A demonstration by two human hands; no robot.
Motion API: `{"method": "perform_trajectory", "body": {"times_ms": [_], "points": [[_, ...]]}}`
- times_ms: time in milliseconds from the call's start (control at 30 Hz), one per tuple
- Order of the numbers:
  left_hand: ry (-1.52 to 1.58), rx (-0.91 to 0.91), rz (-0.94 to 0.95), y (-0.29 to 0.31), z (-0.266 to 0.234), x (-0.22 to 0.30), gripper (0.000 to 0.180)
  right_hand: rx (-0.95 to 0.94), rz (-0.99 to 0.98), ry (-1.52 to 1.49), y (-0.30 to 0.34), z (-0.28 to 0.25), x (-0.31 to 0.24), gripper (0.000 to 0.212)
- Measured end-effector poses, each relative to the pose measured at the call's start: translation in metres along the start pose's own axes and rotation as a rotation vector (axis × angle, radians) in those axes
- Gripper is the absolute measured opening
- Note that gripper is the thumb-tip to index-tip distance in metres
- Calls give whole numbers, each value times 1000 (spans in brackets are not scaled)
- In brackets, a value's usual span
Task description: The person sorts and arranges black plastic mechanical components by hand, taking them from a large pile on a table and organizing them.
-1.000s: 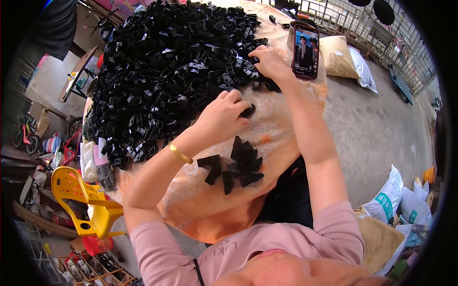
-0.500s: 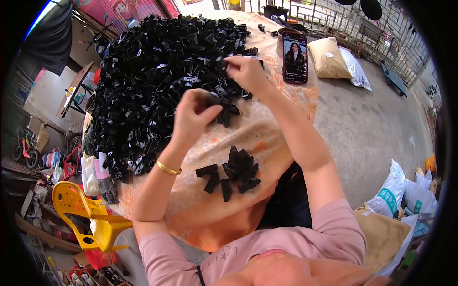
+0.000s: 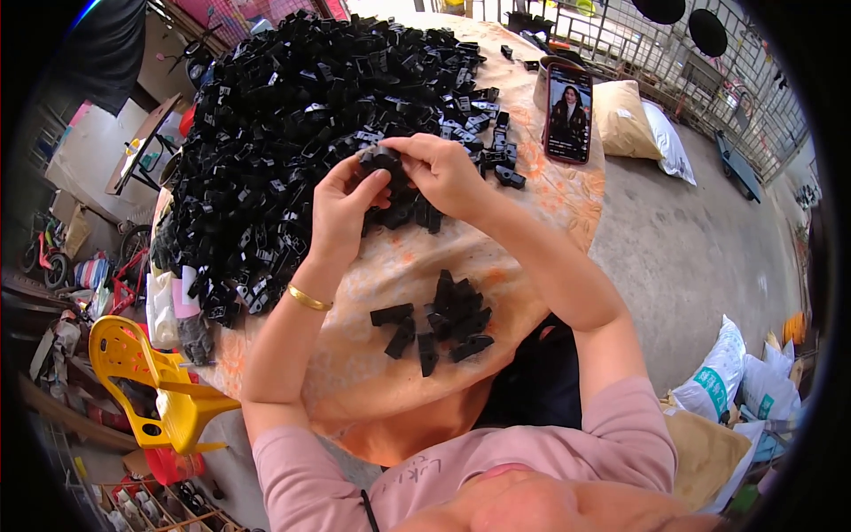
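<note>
A small black plastic part [image 3: 381,160] is pinched in my left hand [image 3: 341,204], over the front edge of a big heap of similar black plastic parts [image 3: 284,133]. My right hand [image 3: 439,173] meets it there, its thumb and forefinger closed at the part's upper right. Whether a second piece sits between those fingertips is hidden. Nearer to me, a small separate cluster of black parts [image 3: 456,306] lies on the patterned orange tablecloth [image 3: 346,355]. A few loose pieces rest just below my hands.
A phone [image 3: 567,115] stands propped against a round container at the table's right. Stuffed sacks [image 3: 625,120] lie on the floor beyond it, with more bags [image 3: 709,372] at lower right. A yellow plastic chair [image 3: 160,390] is at the left, close to the table.
My right hand has come left from the heap's right side to meet my left hand at the part. The view has shifted slightly.
</note>
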State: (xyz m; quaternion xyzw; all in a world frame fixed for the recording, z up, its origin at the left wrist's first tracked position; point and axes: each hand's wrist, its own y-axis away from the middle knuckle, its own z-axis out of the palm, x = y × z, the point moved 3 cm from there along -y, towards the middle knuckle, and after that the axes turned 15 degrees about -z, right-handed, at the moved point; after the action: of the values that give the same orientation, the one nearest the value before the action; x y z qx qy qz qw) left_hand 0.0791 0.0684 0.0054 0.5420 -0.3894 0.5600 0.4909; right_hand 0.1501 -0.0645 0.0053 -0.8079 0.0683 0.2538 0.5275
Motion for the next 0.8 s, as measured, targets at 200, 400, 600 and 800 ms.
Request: {"method": "perform_trajectory", "body": {"times_ms": [200, 400, 600, 800], "points": [[-81, 52, 112, 3, 0, 4, 28, 2, -91, 4, -4, -6, -8, 30], [-88, 83, 148, 10, 10, 6, 33, 2, -146, 292, 1, 1, -26, 33], [226, -84, 70, 10, 12, 10, 33, 16, 39, -320, 1, 2, -1, 46], [129, -157, 99, 13, 8, 16, 35, -217, 179, -584, -3, -10, 5, 58]]}}
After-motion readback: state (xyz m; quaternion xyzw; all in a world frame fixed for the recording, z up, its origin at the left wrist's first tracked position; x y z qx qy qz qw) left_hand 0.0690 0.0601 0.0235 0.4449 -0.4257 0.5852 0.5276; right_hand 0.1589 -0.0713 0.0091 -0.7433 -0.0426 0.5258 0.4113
